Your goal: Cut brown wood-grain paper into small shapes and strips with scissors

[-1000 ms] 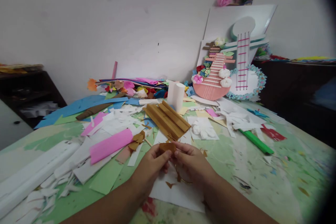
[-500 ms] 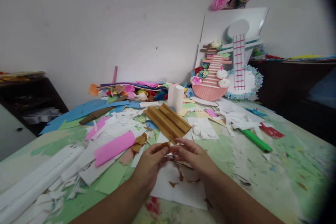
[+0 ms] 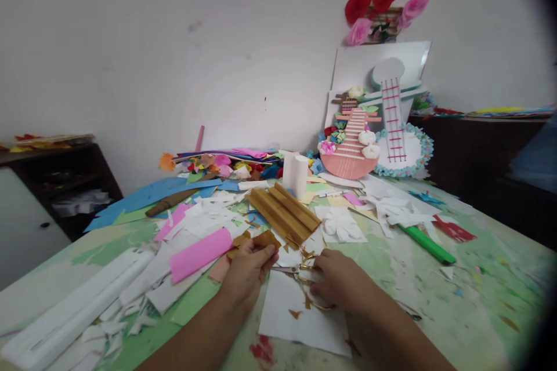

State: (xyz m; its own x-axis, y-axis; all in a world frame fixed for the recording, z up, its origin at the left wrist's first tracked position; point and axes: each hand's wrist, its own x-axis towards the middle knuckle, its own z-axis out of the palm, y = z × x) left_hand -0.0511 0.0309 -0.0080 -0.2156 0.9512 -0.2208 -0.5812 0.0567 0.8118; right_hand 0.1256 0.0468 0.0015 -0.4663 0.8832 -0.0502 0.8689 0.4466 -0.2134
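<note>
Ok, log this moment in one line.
left hand: holding brown paper | right hand: at scissors handles | below: white sheet, brown scraps

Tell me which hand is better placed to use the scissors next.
Probably the right hand: it is at the handle end of the scissors, which point toward the left hand. The left hand seems less free, as it holds brown paper.

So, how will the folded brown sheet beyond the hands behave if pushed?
The folded brown sheet looks like thin paper, so it will probably feel light and bend easily. Its lengthwise creases may stiffen it slightly along the folds. The small brown scraps at its near edge would likely shift with it.
</note>
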